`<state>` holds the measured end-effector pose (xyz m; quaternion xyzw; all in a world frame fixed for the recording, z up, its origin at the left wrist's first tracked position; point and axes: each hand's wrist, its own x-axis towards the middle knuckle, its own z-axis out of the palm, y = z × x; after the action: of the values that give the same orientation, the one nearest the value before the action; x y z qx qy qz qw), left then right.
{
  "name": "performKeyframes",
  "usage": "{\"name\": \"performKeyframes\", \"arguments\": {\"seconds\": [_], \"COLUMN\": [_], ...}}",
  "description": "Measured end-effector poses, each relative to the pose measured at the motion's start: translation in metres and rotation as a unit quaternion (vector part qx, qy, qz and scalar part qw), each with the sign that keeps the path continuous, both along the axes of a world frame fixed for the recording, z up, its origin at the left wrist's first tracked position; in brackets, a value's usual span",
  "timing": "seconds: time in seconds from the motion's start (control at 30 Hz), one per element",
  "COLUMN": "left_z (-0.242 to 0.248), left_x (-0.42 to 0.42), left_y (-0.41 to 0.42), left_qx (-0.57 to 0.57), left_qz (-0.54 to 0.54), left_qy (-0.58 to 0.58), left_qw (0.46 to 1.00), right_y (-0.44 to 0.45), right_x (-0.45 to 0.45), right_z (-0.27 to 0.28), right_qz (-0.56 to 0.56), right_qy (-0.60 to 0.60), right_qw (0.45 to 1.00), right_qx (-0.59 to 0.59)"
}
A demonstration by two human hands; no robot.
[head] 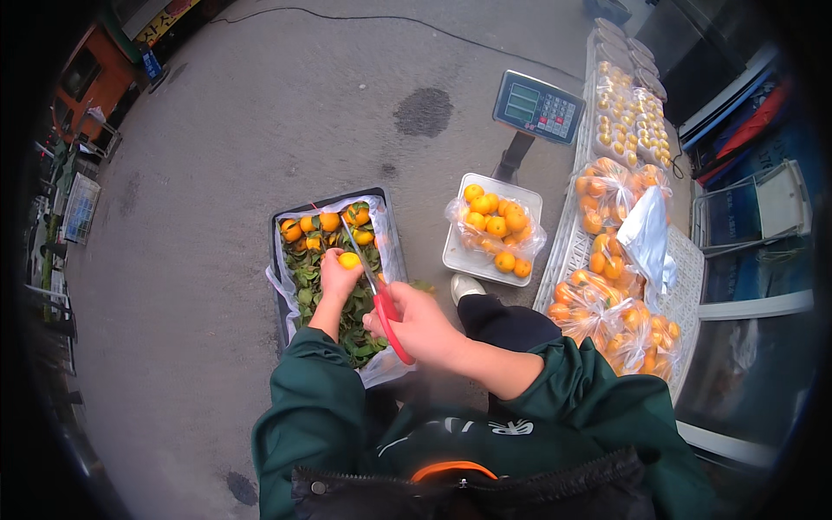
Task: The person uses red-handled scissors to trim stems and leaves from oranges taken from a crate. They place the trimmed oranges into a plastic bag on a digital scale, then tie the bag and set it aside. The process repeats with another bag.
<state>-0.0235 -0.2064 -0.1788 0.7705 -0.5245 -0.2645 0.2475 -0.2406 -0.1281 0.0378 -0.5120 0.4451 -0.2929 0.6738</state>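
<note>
My left hand (339, 278) holds an orange citrus fruit (349, 260) above a dark plastic crate (395, 242). In my right hand (422, 322) is a pair of scissors with red handles (390, 318), its blades pointing up and left past the fruit. From this angle I cannot tell whether the blades touch anything. White plastic sheeting (383, 224) lines the crate. Several oranges (329, 221) lie at its far end, and green leaves and stems (312, 276) fill much of the rest.
A platform scale (455, 257) bears a clear plastic bag of oranges (496, 226); its display (539, 107) stands behind on a post. At right, a white plastic rack (565, 227) carries bagged oranges (585, 305) and packs of small fruit (617, 123). A cable (390, 17) crosses the asphalt.
</note>
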Motion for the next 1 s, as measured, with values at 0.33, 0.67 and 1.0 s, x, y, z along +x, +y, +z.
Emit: {"name": "performKeyframes", "arguments": {"seconds": [0.33,0.67,1.0], "left_z": [0.161,0.152,0.162], "left_x": [0.054,0.029,0.02], "left_y": [0.113,0.153,0.147], "left_qx": [-0.08,-0.264,-0.231], "left_qz": [0.157,0.218,0.195], "left_qy": [0.777,0.84,0.831], "left_qw": [0.604,0.42,0.466], "right_y": [0.013,0.042,0.034], "right_x": [0.033,0.047,0.07], "right_z": [-0.017,-0.002,-0.016], "right_qz": [0.089,0.168,0.147], "right_qy": [0.073,0.276,0.342], "right_qw": [0.989,0.91,0.902], "right_qx": [-0.092,-0.261,-0.219]}}
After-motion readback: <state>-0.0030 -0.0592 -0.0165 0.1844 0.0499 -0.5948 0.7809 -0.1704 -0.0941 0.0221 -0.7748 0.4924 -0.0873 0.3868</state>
